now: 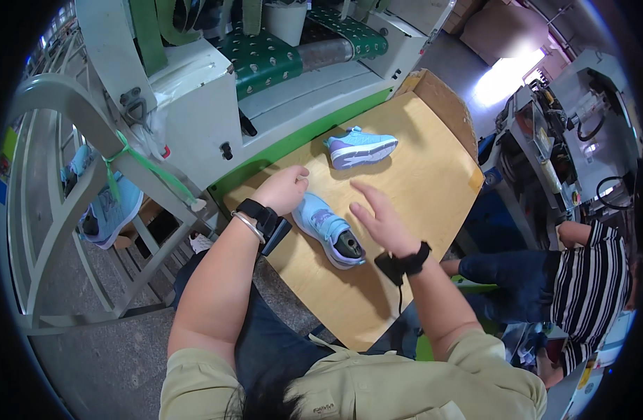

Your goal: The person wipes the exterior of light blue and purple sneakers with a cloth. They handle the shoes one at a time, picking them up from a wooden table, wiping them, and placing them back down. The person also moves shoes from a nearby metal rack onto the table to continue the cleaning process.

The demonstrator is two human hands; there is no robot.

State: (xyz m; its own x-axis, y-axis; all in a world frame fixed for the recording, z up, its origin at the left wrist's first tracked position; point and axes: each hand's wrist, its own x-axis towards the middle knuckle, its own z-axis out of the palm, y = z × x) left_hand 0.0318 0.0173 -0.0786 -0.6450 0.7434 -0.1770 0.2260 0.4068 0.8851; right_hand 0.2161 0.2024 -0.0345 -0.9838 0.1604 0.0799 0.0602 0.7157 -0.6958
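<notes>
A light blue sneaker [325,222] with a lilac tongue area and a dark shoe last in its opening lies on the wooden tabletop [423,178], between my hands. Near its toe is my left hand [283,190], fingers loosely bent and slightly apart, with nothing seen in them. To the right of the shoe hovers my right hand [383,222], its thumb and fingers spread, holding nothing. Farther back on the board rests a second light blue sneaker [361,148], its white and lilac sole side toward me. Both my wrists wear black strapped devices.
Behind the board stands a machine with a green perforated conveyor belt [265,66] and a white bucket [285,24]. A grey metal rack [59,203] at left holds more blue shoes [115,210]. Cardboard [447,115] edges the board's far right. A person in a striped shirt [591,287] works at right.
</notes>
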